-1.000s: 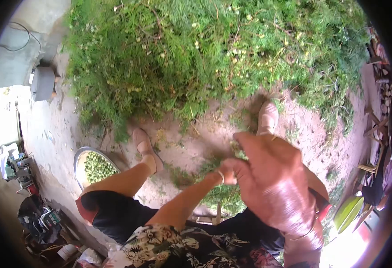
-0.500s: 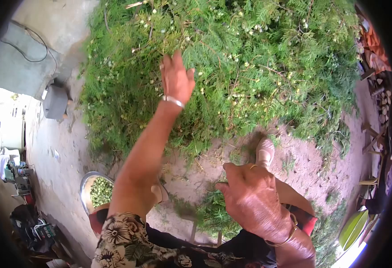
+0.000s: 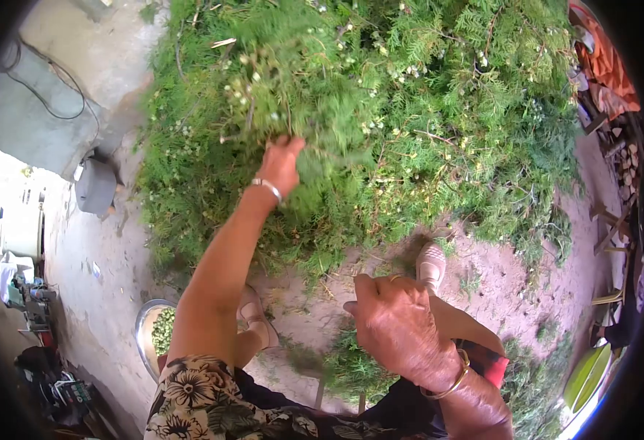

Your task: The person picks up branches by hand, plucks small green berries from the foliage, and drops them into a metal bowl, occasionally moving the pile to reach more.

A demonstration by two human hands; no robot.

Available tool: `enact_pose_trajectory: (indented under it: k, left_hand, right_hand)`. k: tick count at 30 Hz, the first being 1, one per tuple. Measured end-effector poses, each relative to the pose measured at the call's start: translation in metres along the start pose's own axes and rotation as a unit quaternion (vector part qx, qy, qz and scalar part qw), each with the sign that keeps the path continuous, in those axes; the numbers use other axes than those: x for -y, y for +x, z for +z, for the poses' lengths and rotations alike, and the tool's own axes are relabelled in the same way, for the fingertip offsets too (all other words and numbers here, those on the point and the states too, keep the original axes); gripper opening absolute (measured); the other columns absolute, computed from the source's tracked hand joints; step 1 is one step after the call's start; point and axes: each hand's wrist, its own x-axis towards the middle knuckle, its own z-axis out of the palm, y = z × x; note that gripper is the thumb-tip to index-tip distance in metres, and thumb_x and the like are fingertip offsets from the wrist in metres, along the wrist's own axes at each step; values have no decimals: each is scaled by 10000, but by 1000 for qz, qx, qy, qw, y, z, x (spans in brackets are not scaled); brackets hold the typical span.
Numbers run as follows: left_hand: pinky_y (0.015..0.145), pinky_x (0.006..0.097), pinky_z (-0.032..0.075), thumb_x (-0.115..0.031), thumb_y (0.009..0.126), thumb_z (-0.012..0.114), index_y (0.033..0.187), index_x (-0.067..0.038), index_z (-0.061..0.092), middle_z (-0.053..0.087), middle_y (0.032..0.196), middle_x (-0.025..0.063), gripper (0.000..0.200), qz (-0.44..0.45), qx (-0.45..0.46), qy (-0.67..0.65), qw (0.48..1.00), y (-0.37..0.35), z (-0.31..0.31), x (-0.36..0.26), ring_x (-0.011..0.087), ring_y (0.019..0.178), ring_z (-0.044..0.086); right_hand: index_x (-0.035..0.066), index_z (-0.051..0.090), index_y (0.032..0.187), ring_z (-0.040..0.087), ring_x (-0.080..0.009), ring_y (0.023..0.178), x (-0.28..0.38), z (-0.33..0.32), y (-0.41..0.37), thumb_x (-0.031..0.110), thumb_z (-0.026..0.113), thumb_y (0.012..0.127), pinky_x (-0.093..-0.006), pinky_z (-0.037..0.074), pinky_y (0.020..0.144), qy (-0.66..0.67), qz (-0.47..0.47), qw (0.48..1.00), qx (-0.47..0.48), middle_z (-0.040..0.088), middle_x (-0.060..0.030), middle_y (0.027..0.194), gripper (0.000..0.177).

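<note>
My left hand is closed around a leafy evergreen branch with small pale cones, blurred by motion. It reaches over a broad heap of similar green branches. Nearer to me, above my right knee, my right hand is curled closed with its back to the camera. The inside of its fingers is hidden, so what it holds, if anything, does not show. A metal bowl of small green cones stands on the ground beside my left leg, partly covered by my arm.
Loose green sprigs lie on the ground between my legs. A grey pot stands at the left by the wall. Stacked firewood and an orange cloth are at the right edge, above a green oval object.
My left hand has closed on a branch and drawn back toward me, with the foliage stirring. My right hand stays curled and has shifted slightly left in view.
</note>
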Motion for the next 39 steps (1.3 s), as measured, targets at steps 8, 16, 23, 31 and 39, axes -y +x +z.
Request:
enact_pose_trajectory:
  k: [8,16,23,31,39]
  left_hand:
    - [860,409,462,-133,578,716,1070,-51,599,610,1035,204,512,-52,181,-18,982,-156,44,27,371,982,576]
    - [751,358,508,-85,630,663,1008,-49,664,665,879,172,380,-212,49,-116,969,-173,4,62,261,823,648]
    - [707,316,536,119,701,489,1019,50,597,659,836,141,343,-241,-114,-427,864,-151,-126,1,229,795,654]
    - [649,312,517,110,761,474,1036,70,566,660,885,160,293,-110,-60,-663,738,-158,-151,-58,214,795,649]
    - [638,317,526,58,809,520,1139,92,509,643,926,195,332,-64,29,-731,679,-152,-144,-90,226,763,638]
  right_hand:
    - [-26,567,748,659,-295,617,2,13,14,49,646,727,-405,526,569,-12,34,999,-1,616,-189,643,111]
    - [-17,587,783,670,-333,693,14,10,26,122,641,808,-442,528,634,-17,64,998,9,627,-214,681,151]
    - [-37,570,834,630,-414,754,9,18,40,131,638,807,-462,505,684,40,83,996,5,626,-244,754,183]
    - [-14,599,994,633,-395,776,9,36,54,39,603,803,-427,512,668,267,61,941,-198,647,-197,844,198]
    - [24,631,1034,613,-136,730,6,55,53,146,619,848,-289,499,632,416,-32,909,-22,648,-92,851,222]
